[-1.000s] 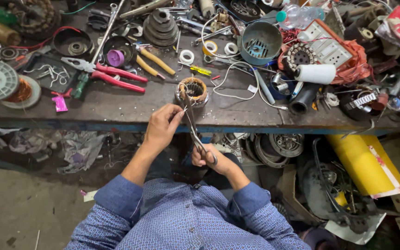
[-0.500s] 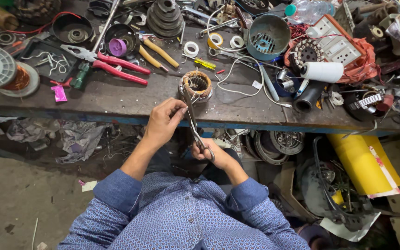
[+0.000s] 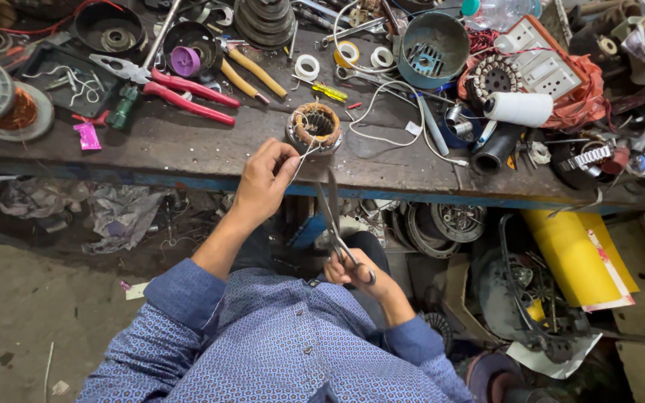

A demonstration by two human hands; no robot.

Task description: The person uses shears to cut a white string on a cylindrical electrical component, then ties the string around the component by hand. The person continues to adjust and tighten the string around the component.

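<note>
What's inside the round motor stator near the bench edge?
Inside the round copper-wound motor stator a dark hollow bore shows, ringed by slots and coils. Its bottom and the bench beneath are hidden.

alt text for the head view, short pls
Seen from above, a person's left hand pinches a thin wire from a copper-wound motor stator on a cluttered workbench, while the right hand holds scissors pointed towards it. Red-handled pliers lie nearby.

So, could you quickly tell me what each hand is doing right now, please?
Left hand: closed, pinching a thin pale wire from the round copper-wound motor stator.
Right hand: closed on grey metal scissors.
</note>
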